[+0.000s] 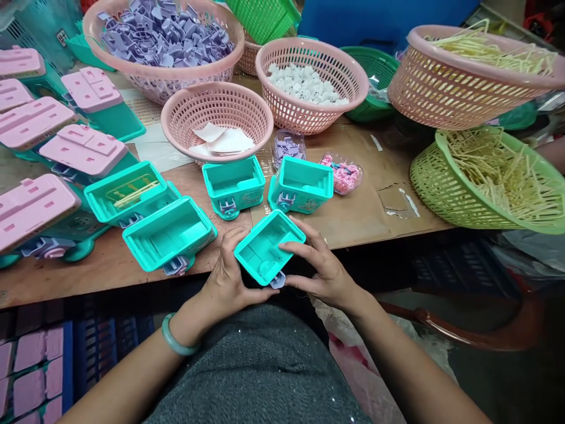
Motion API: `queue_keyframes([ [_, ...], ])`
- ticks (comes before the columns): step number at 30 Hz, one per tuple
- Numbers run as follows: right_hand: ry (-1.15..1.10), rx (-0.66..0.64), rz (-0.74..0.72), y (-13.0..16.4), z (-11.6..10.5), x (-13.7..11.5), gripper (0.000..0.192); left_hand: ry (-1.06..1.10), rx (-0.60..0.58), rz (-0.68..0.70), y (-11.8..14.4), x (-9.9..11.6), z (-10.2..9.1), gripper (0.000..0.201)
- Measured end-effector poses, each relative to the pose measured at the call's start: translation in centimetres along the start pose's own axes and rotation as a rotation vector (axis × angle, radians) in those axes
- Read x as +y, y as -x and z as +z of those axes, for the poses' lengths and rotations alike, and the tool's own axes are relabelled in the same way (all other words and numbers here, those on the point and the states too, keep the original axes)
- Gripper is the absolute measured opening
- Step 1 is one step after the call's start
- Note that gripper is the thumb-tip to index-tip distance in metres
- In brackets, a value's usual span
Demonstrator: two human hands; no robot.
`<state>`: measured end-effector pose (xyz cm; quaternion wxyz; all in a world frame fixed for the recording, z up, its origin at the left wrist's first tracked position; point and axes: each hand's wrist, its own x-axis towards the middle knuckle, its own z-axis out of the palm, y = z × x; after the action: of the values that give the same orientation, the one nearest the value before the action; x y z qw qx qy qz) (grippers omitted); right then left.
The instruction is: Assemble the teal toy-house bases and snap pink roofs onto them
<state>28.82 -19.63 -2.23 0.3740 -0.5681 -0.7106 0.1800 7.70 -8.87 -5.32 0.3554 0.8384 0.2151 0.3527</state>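
Both hands clasp one teal box (268,247) low in the frame's center: left hand (229,282) cupping its lower-left side, right hand (318,265) over its right end. Open side up, its long axis runs lower left to upper right. Four more open teal boxes (233,184) sit on the table (379,206) above it, below three pink baskets (216,118).

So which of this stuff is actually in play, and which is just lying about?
In play: teal box, held by left hand and right hand; purple part under it.
Lying about: straw baskets, paper basket, pink-lidded boxes.
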Motion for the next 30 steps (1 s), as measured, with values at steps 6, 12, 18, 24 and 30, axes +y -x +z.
queue_keyframes([
  [6, -0.063, 0.104, 0.017, 0.0, 1.1, 0.0, 0.051, -0.131, 0.048, -0.032, 0.9, 0.3, 0.3, 0.120],
  [12, -0.021, 0.114, 0.072, 0.0, 0.8, -0.6, 0.054, -0.084, -0.011, -0.037, 0.7, 0.2, 0.0, 0.125],
  [18, 0.000, 0.025, 0.071, -0.3, 0.1, -1.0, 0.051, -0.017, -0.053, -0.022, 0.6, -0.1, -0.4, 0.123],
  [24, 0.157, 0.095, 0.035, 0.7, 0.8, -0.9, 0.067, 0.049, -0.083, -0.073, 0.7, -0.3, -0.6, 0.124],
  [30, 0.111, 0.038, -0.002, 0.4, 0.8, -0.6, 0.075, 0.058, -0.128, -0.072, 0.8, -0.4, -0.9, 0.119],
])
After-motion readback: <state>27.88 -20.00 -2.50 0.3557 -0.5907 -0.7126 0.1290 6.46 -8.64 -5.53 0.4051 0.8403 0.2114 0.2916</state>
